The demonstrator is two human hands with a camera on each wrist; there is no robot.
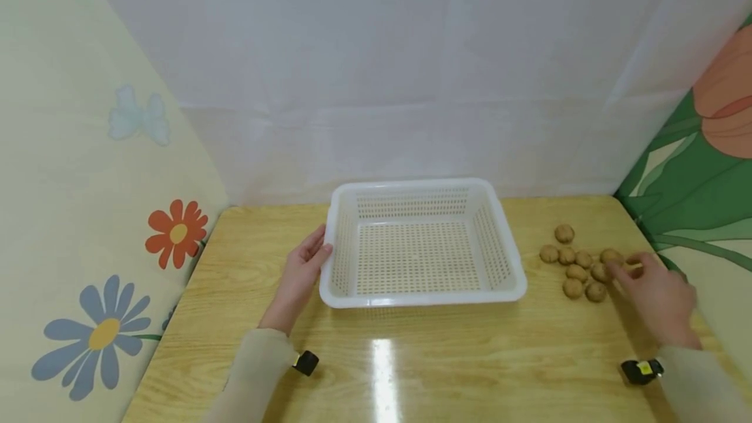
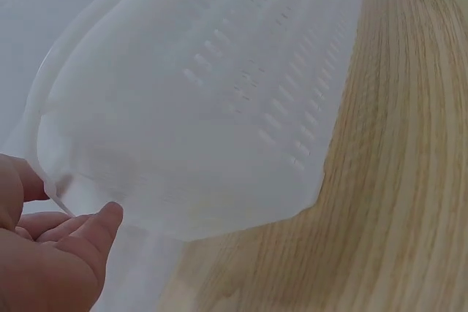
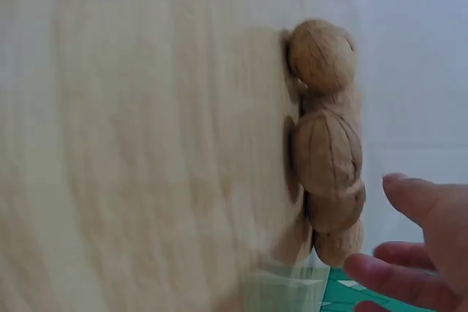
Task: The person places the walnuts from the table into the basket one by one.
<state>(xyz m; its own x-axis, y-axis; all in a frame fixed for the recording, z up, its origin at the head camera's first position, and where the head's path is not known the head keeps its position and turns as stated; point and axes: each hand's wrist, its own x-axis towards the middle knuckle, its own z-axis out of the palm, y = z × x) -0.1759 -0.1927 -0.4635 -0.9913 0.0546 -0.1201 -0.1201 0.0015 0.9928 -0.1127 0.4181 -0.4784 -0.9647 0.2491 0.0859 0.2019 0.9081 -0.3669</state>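
Observation:
A white perforated plastic basket (image 1: 414, 299) stands on the table, nothing in it. My left hand (image 1: 298, 276) grips its left rim, thumb on the rim and fingers beneath; the left wrist view shows the hand (image 2: 62, 253) pinching the edge of the basket (image 2: 146, 122). To the right lies a loose group of several walnuts (image 1: 576, 272). My right hand (image 1: 660, 296) is at the right side of this group, fingers reaching toward a walnut (image 1: 611, 256). In the right wrist view the hand (image 3: 417, 246) has its thumb and fingers apart beside the walnuts (image 3: 327, 153), with nothing between them.
The wooden table (image 1: 458, 364) reaches a white cloth backdrop (image 1: 411, 70) behind the basket. A flower-printed panel (image 1: 70, 181) stands at the left, and another printed panel (image 1: 699, 181) at the right, close to my right hand.

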